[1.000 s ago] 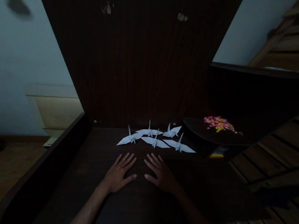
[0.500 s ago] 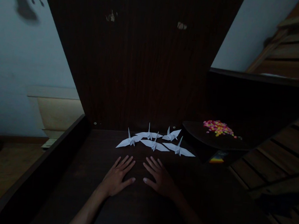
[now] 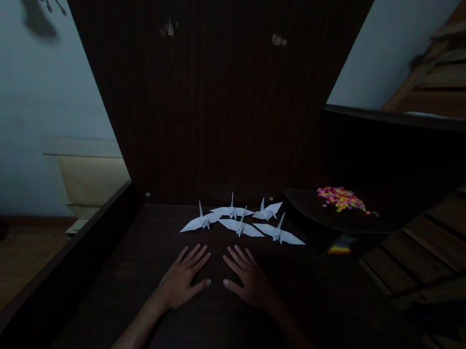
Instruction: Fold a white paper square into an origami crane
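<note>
Both my left hand [image 3: 184,277] and my right hand [image 3: 247,279] lie flat on the dark wooden desk top [image 3: 212,333], fingers spread and holding nothing. Just beyond the fingertips stand several white folded paper cranes in two loose rows. Nearest my left hand is the front-left paper crane [image 3: 203,222]. In front of my right hand are the front-middle paper crane [image 3: 241,228] and the front-right paper crane [image 3: 279,235]. Behind them sit the back-left paper crane [image 3: 232,212] and the back-right paper crane [image 3: 267,211]. Neither hand touches a crane.
A tall dark back panel [image 3: 206,110] rises behind the cranes. On a rounded side shelf [image 3: 308,210] at the right lies a pile of small pink and yellow pieces [image 3: 341,198]. A raised dark edge board [image 3: 70,257] borders the desk's left side. Wooden slats [image 3: 437,246] stand at far right.
The camera view has shifted very slightly. My hands and the paper cranes keep their places.
</note>
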### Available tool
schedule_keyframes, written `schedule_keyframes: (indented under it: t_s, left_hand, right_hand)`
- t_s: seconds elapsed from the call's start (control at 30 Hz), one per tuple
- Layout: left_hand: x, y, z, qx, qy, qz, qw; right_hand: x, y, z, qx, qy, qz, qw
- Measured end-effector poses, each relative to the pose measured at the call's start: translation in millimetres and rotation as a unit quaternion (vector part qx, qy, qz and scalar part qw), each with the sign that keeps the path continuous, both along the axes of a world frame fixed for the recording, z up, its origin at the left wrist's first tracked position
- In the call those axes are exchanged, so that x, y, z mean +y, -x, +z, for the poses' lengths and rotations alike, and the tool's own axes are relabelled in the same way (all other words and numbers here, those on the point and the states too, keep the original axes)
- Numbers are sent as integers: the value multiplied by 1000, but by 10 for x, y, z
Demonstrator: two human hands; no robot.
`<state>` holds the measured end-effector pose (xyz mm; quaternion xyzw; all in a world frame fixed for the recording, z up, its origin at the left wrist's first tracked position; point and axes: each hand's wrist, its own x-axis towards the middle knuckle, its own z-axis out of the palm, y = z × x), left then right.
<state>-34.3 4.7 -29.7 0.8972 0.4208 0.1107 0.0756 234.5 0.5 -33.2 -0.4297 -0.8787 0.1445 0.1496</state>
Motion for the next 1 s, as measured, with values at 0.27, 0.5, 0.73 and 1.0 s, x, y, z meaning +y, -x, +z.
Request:
schedule_keyframes:
  t_s: [0.27,0.5,0.73,1.0]
  left_hand:
    - [-18,-21,45,6,10,7,1000]
    - [-22,-41,90,15,25,10,1000]
    - [-10,-34,55,8,21,12,1000]
    - [-18,-43,82,10,29,18,999]
  right_hand:
    - [-12,17,28,0,-11,-1,1000]
    - [-23,30,32,-9,-21,-4,1000]
    - [-20,36,23,-16,-38,-3,999]
    - [-37,52,29,-20,-57,-8,998]
